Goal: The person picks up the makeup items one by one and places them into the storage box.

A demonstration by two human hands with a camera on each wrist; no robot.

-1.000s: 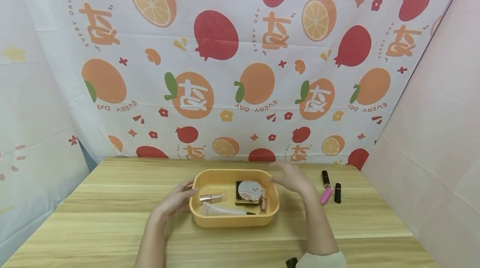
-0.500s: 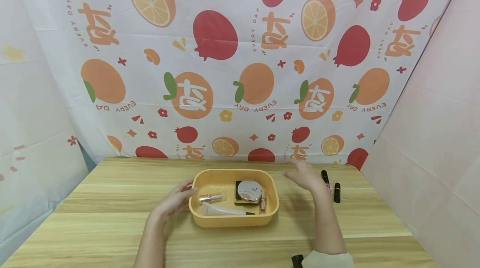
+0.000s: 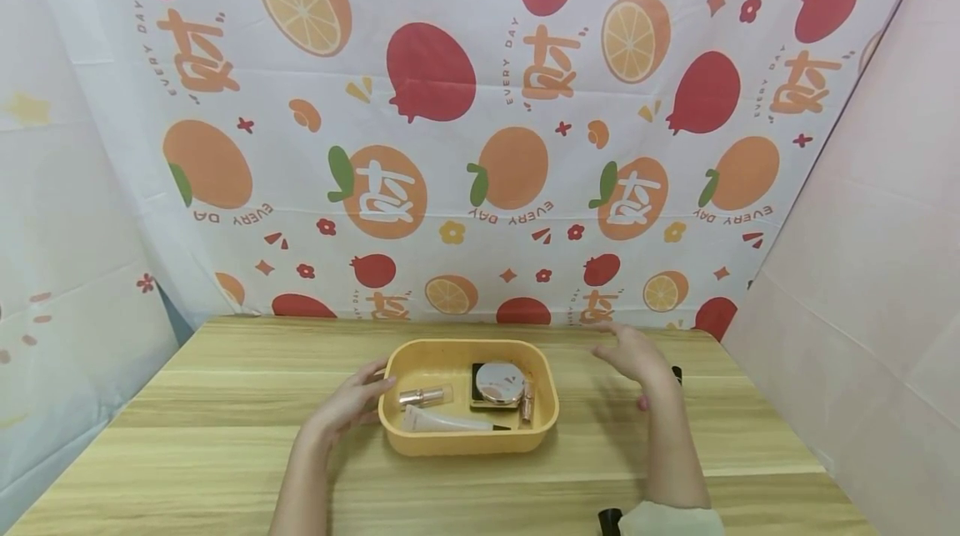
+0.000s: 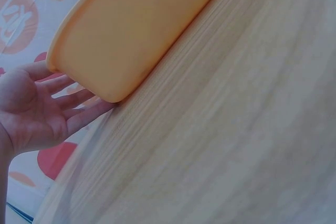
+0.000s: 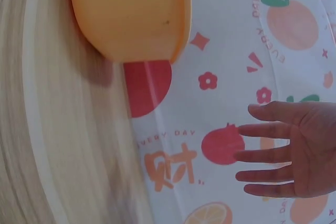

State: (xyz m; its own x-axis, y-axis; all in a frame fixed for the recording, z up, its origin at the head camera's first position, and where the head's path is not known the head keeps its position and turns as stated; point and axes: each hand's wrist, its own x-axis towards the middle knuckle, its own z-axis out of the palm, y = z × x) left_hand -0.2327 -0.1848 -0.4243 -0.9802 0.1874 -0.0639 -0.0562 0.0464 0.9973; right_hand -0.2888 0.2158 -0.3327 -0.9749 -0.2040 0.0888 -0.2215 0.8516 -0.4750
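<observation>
A yellow oval-cornered plastic basket (image 3: 468, 443) stands on the wooden table. My left hand (image 3: 351, 403) touches its left end, thumb at the rim; in the left wrist view the fingers (image 4: 86, 116) stretch out along the outer wall. Inside the basket lie a lipstick (image 3: 422, 397), a whitish squeeze tube (image 3: 450, 421) and a round compact (image 3: 500, 383) on top of a dark square case (image 3: 480, 406). A slim rose-gold tube (image 3: 527, 407) lies beside them at the right. Off the basket's right end, my right hand (image 3: 630, 353) hovers with spread, straight fingers and nothing in it.
Past the right forearm, a black stick-like item (image 3: 677, 373) and a pink one (image 3: 642, 403) show in part, the rest hidden by the arm. A black object (image 3: 610, 522) sits by the right sleeve. A fruit-print curtain (image 3: 480, 252) hangs behind the table.
My right hand has moved away from the basket's right end, further right, and its arm now covers most of the black and pink items. The left hand and the basket have stayed put.
</observation>
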